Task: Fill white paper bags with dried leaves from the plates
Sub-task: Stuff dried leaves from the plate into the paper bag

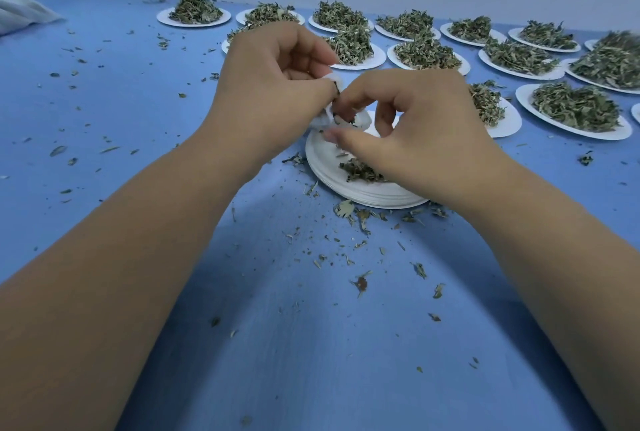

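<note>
The step in hand looks like the stuffing of one bag. At the centre of the frame, a small crumpled white paper bag (320, 122) is held above a stack of white paper plates (363, 196), and a small heap of dried green leaves (362, 171) remains on the top plate.

The left hand (277, 77) has its fingers curled and pinches the bag's upper edge. The right hand (415, 132) is also curled. Its thumb and forefinger pinch at the bag's mouth, with dark leaf bits between them, though I cannot tell whether they grip paper alone.

Next, the right hand likely needs to let go, gather the remaining heap, and keep it over the plate, since crumbs already litter the blue table (311, 344). Many full plates of leaves (575, 108) wait at the upper right.
</note>
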{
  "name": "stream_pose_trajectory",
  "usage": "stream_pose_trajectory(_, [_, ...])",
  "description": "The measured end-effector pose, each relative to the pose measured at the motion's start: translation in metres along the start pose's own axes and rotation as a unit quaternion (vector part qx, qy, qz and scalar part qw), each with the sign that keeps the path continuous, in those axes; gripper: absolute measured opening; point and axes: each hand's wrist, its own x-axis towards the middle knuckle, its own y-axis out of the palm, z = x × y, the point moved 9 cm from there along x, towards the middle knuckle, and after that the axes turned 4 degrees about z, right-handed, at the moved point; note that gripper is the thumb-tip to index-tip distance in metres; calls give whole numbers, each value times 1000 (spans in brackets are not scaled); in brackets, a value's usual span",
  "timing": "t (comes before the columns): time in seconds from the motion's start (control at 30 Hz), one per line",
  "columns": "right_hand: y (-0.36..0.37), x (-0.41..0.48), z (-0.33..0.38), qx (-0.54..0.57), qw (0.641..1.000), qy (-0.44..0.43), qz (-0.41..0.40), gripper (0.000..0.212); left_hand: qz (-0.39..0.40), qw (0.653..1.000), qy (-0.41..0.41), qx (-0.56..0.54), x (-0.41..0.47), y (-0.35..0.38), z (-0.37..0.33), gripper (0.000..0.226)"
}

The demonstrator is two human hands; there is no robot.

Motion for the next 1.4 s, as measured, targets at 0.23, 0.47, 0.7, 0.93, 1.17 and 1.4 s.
stream_pose_trajectory(0.23, [-18,-1,-13,61,994,25,-83,3,-18,1000,14,17,1,-6,0,21])
stream_pose_trajectory(0.47, [-10,2,1,-95,993,-43,-50,10,5,1000,18,-21,0,1,-2,21])
stream_pose_trajectory(0.7, [-4,3,-1,-69,997,-31,-13,15,13,999,22,-44,0,1,-4,20])
stream_pose_trajectory(0.93, [-25,-3,-39,245,948,111,-168,18,-3,999,30,-28,1,-8,-7,33])
stream_pose_trajectory(1.17, [-9,3,-44,-47,989,130,-50,31,22,998,48,-34,0,-3,-12,35])
stream_pose_trajectory(1.4, [-31,0,-14,-13,986,61,-155,13,-35,998,25,-46,3,-16,-7,27])
